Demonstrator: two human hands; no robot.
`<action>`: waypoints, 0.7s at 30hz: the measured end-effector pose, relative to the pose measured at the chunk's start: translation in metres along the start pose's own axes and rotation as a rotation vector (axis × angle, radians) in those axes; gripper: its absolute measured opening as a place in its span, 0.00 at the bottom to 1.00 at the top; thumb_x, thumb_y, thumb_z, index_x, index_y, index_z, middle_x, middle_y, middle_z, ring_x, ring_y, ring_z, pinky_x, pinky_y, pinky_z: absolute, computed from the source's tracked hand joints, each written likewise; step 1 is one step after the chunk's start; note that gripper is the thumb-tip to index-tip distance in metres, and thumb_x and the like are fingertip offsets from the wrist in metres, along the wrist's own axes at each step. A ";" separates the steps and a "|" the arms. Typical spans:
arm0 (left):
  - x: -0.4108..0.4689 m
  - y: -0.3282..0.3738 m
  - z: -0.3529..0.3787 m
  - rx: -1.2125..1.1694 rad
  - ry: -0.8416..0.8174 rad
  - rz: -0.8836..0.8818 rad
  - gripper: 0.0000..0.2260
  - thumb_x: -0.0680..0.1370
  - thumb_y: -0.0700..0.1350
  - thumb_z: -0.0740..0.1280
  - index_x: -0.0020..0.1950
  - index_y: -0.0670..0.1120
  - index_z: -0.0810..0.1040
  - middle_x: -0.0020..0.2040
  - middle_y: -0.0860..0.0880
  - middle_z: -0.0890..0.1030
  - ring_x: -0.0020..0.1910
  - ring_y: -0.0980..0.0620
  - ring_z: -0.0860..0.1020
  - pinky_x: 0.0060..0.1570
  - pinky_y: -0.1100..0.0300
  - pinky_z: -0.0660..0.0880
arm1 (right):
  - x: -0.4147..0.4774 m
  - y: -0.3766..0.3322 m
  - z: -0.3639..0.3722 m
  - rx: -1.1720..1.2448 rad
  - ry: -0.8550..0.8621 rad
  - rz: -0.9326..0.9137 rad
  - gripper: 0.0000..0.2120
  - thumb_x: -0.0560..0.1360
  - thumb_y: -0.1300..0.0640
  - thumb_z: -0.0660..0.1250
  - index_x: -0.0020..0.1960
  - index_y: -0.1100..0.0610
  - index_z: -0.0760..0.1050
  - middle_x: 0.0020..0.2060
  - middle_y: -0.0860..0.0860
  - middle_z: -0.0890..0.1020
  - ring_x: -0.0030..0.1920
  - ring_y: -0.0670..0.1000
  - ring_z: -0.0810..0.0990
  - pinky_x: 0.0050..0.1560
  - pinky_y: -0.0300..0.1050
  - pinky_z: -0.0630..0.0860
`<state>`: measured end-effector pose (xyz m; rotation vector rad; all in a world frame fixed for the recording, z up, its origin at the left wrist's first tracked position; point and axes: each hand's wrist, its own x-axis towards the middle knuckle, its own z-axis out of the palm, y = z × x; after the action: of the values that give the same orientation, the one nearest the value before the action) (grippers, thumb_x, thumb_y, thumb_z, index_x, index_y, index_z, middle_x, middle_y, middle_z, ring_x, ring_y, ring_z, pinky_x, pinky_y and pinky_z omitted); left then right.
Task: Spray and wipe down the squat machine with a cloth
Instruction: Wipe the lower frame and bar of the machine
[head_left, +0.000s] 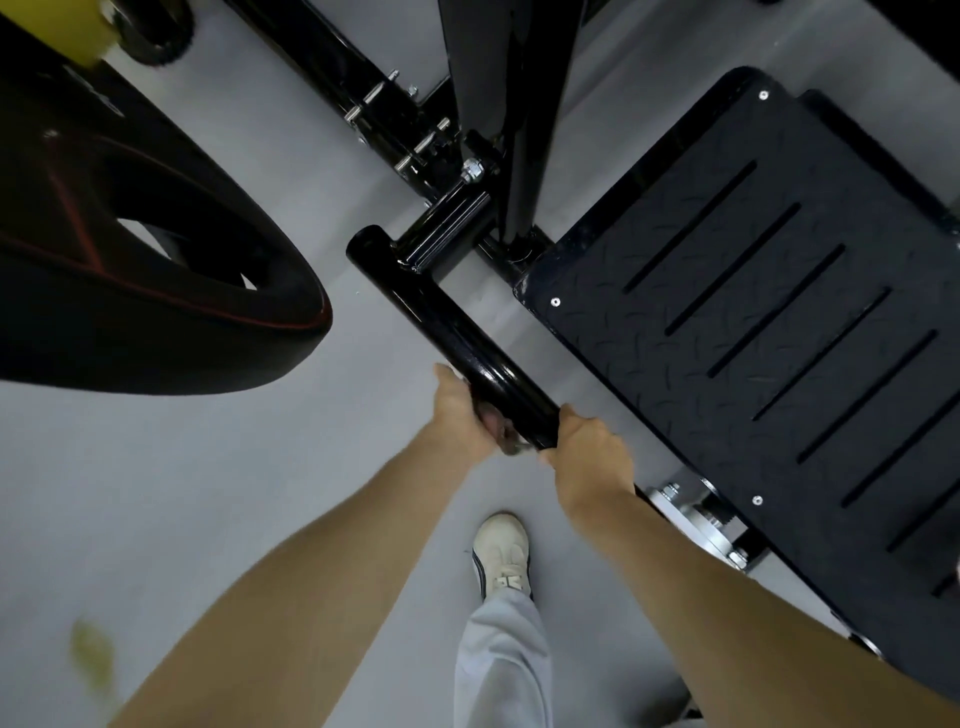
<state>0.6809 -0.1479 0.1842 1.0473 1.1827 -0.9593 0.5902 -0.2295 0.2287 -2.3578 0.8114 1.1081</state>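
The squat machine's black bar (460, 332) is being wiped from beneath: what seems a dark cloth (498, 430) is being pinched against it by the left hand (460, 410), while the grip of the right hand (592, 452) is being curled round the bar, probably for steadying

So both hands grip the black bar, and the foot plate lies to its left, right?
No. In the head view the left hand and right hand do grip the black bar, but the foot plate lies to its right; a weight plate is on the left.
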 end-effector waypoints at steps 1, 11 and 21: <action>-0.004 0.017 0.004 -0.019 0.037 0.040 0.31 0.79 0.67 0.44 0.45 0.44 0.74 0.47 0.45 0.79 0.39 0.48 0.77 0.52 0.57 0.72 | 0.001 0.000 0.000 -0.004 0.003 -0.005 0.19 0.78 0.58 0.65 0.65 0.61 0.64 0.56 0.57 0.78 0.56 0.57 0.78 0.54 0.47 0.76; -0.019 0.009 0.012 0.015 0.073 0.286 0.25 0.82 0.61 0.48 0.61 0.46 0.74 0.62 0.46 0.78 0.51 0.48 0.78 0.53 0.55 0.74 | 0.004 0.013 0.000 0.069 0.002 -0.059 0.24 0.78 0.50 0.64 0.69 0.59 0.63 0.64 0.60 0.72 0.63 0.57 0.73 0.56 0.50 0.75; -0.042 -0.161 0.011 -0.046 -0.074 -0.084 0.32 0.79 0.65 0.46 0.64 0.43 0.75 0.60 0.45 0.79 0.58 0.46 0.78 0.57 0.53 0.75 | -0.081 0.147 0.066 -0.129 0.200 -0.178 0.41 0.65 0.54 0.78 0.72 0.63 0.63 0.67 0.64 0.71 0.64 0.61 0.75 0.62 0.56 0.75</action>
<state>0.5233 -0.1964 0.2068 0.9241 1.1894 -1.0229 0.4161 -0.2743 0.2367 -2.6223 0.5953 0.8867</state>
